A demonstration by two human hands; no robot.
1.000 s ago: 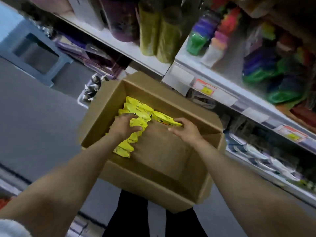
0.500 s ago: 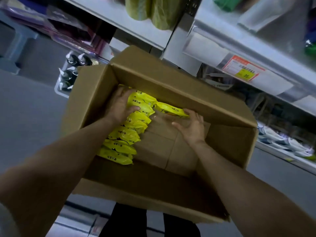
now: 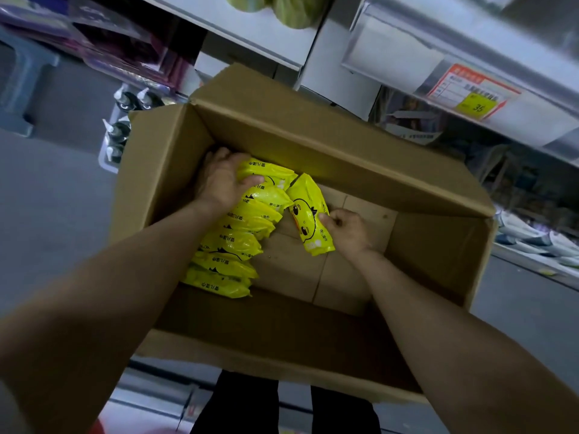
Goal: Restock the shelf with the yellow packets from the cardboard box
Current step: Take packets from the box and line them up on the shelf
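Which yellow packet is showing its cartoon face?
The loose packet the right hand pinches, lying face-up beside the row; the row packets stand on edge, the left hand gripping some.

Looks steeply down from head, close over cardboard box; faces shelf at upper right, frame seemingly tilted.

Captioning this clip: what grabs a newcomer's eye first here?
Bright yellow packets fill the left side of the open cardboard box. The right hand pinches one duck-printed packet beside the row; the left hand grips the row's far end. An orange price tag marks the shelf edge, upper right.
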